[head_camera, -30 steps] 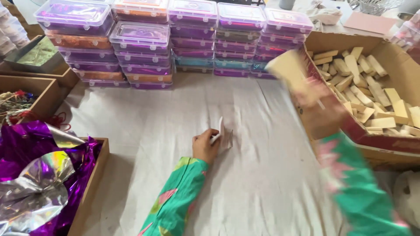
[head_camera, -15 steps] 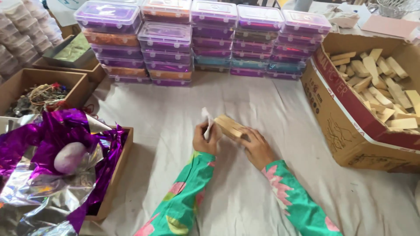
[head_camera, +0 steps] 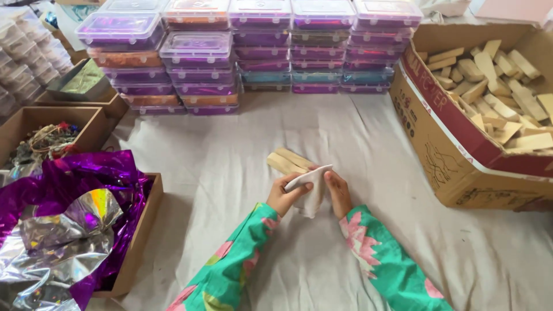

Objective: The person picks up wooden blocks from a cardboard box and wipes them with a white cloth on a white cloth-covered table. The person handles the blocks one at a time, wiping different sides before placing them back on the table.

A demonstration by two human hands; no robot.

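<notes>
Nearest the camera: two forearms in green sleeves with pink flowers, meeting over a pale cloth-covered surface (head_camera: 230,173).

Left hand (head_camera: 285,196): closed on the lower left edge of a small white pouch (head_camera: 311,190), thumb across its face.

Right hand (head_camera: 339,193): closed on the right edge of the same pouch, fingers curled behind it. The two hands sit close together, with the pouch clamped between them.

White pouch: soft, limp, hanging slightly below the fingers, its upper corner pointing up and to the right.

Wooden sticks (head_camera: 288,161): two or three pale flat pieces, held together, projecting from the top of the pouch. Their long axis runs from the hands up and to the left, away from the person. They lie just beyond the left hand, which is the nearer; whether the ends are inside the pouch or only behind it cannot be told.

Left, near: an open cardboard tray (head_camera: 141,242) holding crumpled purple and silver foil (head_camera: 63,219).

Left, further: a second cardboard box (head_camera: 95,124) with tangled cords and small trinkets.

Right, mid-distance: a large open cardboard carton (head_camera: 449,155), tilted toward the person, full of loose wooden blocks (head_camera: 495,80) of the same pale colour.

Far: stacked rows of clear-lidded plastic boxes (head_camera: 259,46) with purple, orange and teal contents, spanning the back edge.
</notes>
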